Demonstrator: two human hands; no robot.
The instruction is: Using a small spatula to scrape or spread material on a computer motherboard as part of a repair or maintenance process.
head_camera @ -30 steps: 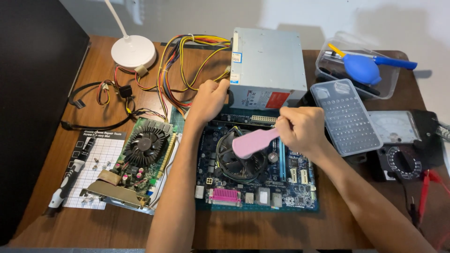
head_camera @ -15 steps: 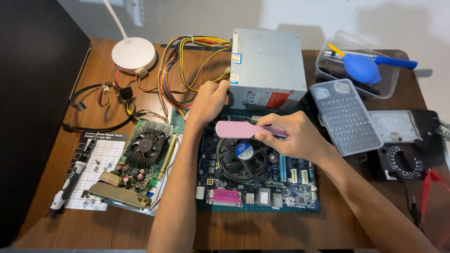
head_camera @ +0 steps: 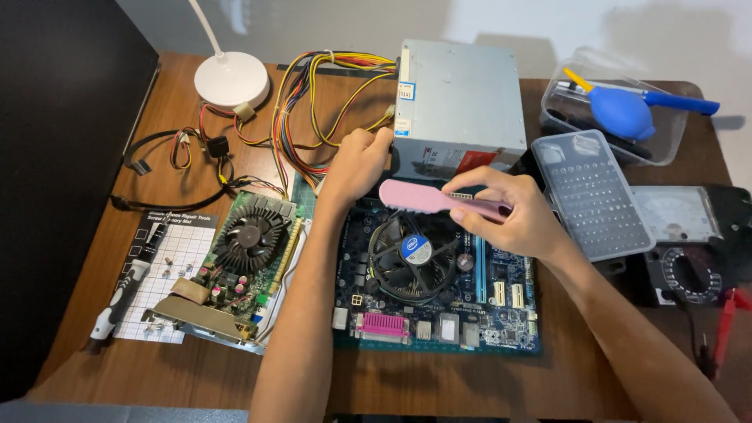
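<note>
Best done with light, short strokes of the pink plastic brush [head_camera: 439, 199], kept level above the round black cooler fan [head_camera: 413, 252] of the blue motherboard [head_camera: 439, 329]. Right hand [head_camera: 513, 211] pinching the brush handle firmly, wrist angled inward. Left hand [head_camera: 359, 163] curled closed, pressing the board's top edge beside the grey metal power supply box [head_camera: 462, 102].

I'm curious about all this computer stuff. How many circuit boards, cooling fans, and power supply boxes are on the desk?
Circuit boards: 2, the motherboard and the graphics card.
Cooling fans: 2, the processor fan and the card's fan.
Power supply boxes: 1, grey.
Total: 5.
</note>
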